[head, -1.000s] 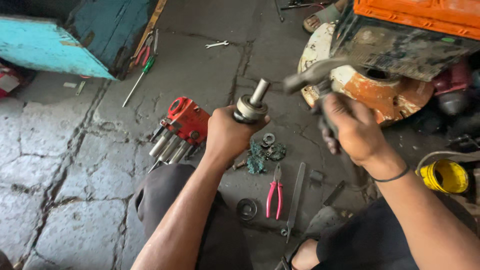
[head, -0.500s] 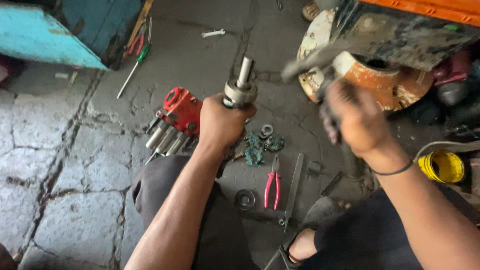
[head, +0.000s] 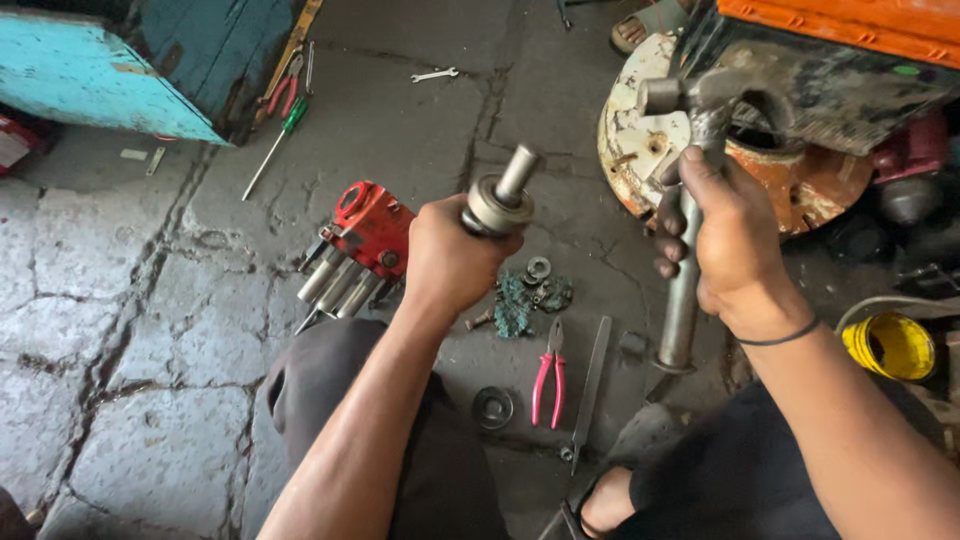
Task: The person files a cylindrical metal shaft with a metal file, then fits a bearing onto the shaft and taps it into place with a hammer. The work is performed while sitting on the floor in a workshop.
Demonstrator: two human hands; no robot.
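A: We clench the left hand (head: 452, 255) round a steel shaft with a bearing (head: 497, 203), raised above the floor; the right hand (head: 725, 240) grips a hammer (head: 690, 200).

B: A glancing blow risks our knuckles. The shaft's lower end is hidden in the fist.

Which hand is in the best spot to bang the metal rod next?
The right hand, probably. It grips the hammer with the head raised level with the shaft and bearing, close beside it. The left hand is wrapped round that shaft, so it can only hold it steady.
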